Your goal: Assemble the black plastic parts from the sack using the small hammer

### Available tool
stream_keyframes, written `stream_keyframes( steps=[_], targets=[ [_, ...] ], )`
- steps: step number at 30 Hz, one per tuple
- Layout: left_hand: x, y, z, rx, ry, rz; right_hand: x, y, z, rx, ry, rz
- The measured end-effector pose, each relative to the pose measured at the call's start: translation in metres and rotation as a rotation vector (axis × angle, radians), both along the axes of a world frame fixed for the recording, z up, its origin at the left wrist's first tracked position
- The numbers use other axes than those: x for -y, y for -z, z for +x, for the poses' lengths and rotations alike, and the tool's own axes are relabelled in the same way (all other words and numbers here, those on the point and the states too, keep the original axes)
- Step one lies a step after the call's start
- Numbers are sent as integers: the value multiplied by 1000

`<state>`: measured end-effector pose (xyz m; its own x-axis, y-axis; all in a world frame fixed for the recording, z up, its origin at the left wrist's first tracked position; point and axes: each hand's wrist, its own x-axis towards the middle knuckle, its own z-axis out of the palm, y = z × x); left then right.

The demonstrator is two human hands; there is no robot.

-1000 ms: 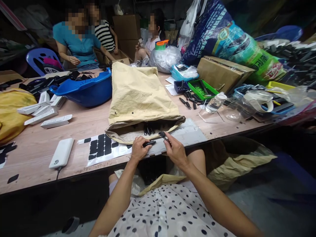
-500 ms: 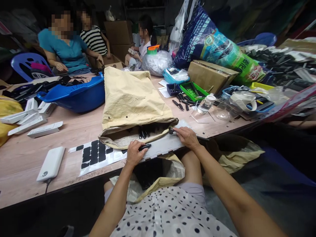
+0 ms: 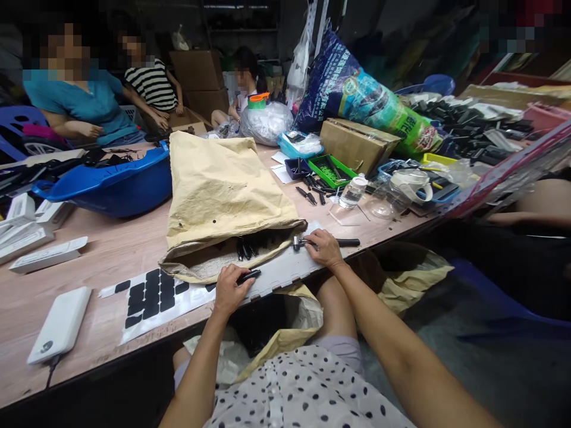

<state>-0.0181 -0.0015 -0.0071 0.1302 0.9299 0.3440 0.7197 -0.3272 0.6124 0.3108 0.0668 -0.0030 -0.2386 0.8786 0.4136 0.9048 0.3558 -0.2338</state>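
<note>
My left hand (image 3: 229, 292) is closed on a slim black pen-like piece (image 3: 250, 276), which lies at the edge of a light grey board (image 3: 285, 268). Just to the right, my right hand (image 3: 325, 249) grips a small hammer (image 3: 349, 242) with a metal head and a dark handle. The hammer lies almost level above the board, its head pointing left toward the other hand. Behind both hands a yellow woven sack (image 3: 227, 196) lies with its mouth facing me, and several black pieces (image 3: 245, 248) show inside. A sheet of black stickers (image 3: 154, 297) is left of my left hand.
A blue basin (image 3: 111, 187), white boxes (image 3: 49, 255) and a white power bank (image 3: 60, 326) with a cable are on the left. A green tray (image 3: 332, 172), a clear jar (image 3: 353, 193) and a cardboard box (image 3: 357, 145) stand at right. Co-workers sit across the table.
The camera view has turned a little, shifting the scene left. My right hand has tilted the hammer flatter, so its handle now shows to the right. My left hand still holds the black piece.
</note>
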Motion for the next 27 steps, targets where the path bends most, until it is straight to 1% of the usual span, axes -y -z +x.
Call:
stream_keyframes(
  steps=[20, 24, 27],
  targets=[
    [1, 0, 0, 1, 8, 4, -1, -1, -1, -25, 5, 6],
    [1, -5, 0, -1, 22, 7, -1, -1, -1, -23, 8, 7],
    [10, -14, 2, -5, 60, 41, -1, 0, -1, -21, 6, 13]
  ],
)
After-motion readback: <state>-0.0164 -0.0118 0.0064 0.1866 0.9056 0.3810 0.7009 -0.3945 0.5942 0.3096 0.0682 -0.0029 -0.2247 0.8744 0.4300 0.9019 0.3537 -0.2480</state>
